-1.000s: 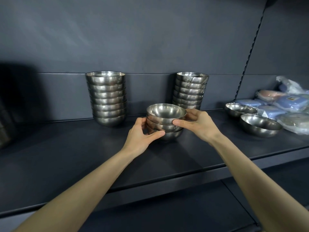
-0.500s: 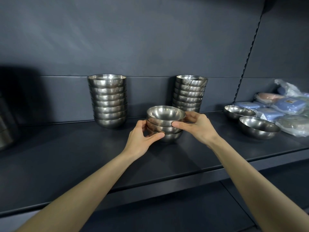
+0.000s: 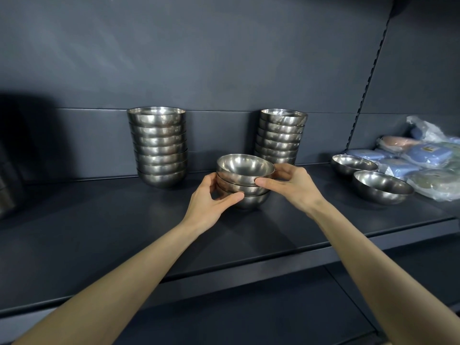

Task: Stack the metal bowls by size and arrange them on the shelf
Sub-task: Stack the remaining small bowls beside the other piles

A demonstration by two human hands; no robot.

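Three nested shiny steel bowls, upright.

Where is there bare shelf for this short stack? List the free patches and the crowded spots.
Free: the wide stretch of shelf left of the left tall stack; the gap between it and the right tall stack, behind the short stack; the front strip along the edge. Crowded: the right end, where two loose bowls sit beside wrapped packages.
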